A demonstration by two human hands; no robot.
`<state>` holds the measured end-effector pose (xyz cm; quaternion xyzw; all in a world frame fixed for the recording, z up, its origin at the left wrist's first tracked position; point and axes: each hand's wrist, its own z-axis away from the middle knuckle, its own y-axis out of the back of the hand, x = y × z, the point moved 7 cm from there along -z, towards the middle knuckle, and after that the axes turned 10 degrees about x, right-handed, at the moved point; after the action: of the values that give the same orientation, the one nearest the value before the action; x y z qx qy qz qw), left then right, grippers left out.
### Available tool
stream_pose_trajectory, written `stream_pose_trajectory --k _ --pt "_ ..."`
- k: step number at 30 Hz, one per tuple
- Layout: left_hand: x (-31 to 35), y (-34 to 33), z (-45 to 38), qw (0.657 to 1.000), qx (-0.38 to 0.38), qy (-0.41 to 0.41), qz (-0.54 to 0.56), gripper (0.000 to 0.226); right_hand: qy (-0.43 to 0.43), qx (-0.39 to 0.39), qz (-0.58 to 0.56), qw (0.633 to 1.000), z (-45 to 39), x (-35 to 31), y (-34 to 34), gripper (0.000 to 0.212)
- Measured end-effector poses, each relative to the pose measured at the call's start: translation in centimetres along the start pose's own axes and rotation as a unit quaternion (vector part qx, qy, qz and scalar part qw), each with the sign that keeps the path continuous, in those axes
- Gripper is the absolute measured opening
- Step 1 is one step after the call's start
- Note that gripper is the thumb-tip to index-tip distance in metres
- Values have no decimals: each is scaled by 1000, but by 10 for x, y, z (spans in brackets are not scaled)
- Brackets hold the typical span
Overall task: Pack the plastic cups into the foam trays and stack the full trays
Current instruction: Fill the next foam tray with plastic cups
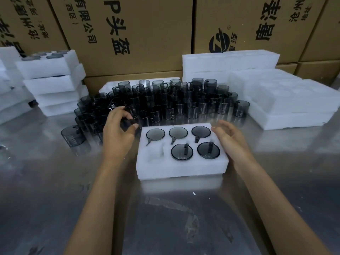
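Cardboard cartons [139,30] printed with Chinese characters wall off the top of the frame, behind a shiny metal desk [165,218]. At centre sits a white foam tray [181,167] with five smoky plastic cups [182,152] seated in its pockets; the lower-left pocket [156,153] is bare. Just above it a crowd of loose cups [165,102] stands upright. The left hand [118,129] has its grip curled round one cup [129,122] at the near edge of that crowd, just left of the tray. The right hand [230,138] hangs loose and holds nothing, beside the tray's right edge.

The cups look light, stiff and slick, likely to scuff or crack if knocked, so a hold round the wall seems safest. The foam looks soft and featherlight, apt to slide; steadying its sides should help. Filled trays [53,78] are stacked at upper left, bare trays [287,100] at right. Open desk lies below the tray.
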<state>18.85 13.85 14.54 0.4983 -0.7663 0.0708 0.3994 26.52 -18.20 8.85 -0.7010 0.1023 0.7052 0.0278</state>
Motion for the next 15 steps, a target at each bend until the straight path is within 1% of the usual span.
stream_pose_trajectory --k 2,4,5,6,7,9,11,13,15 --pt "21 3 -3 998 -9 3 66 33 89 18 55 994 6 -15 0 42" --pt "41 5 -1 991 -37 -1 126 33 210 47 120 969 20 -37 -4 44" --pt "50 5 2 988 -55 -8 144 32 258 47 125 957 30 -47 -8 44" --pt "57 4 7 985 -79 -12 156 33 288 32 117 950 38 -56 -14 45" --pt "62 3 12 981 -107 -8 162 37 302 3 105 947 45 -62 -22 48" --pt "68 -1 24 971 -169 4 169 52 307 -84 91 944 57 -70 -42 58" --pt "74 -3 33 964 -219 -23 147 64 313 -165 99 930 69 -75 -62 69" --pt "75 -1 37 959 -250 -50 126 69 320 -199 106 920 77 -74 -75 72" --pt "68 3 39 949 -283 -32 136 72 313 -198 104 923 81 -68 -81 67"
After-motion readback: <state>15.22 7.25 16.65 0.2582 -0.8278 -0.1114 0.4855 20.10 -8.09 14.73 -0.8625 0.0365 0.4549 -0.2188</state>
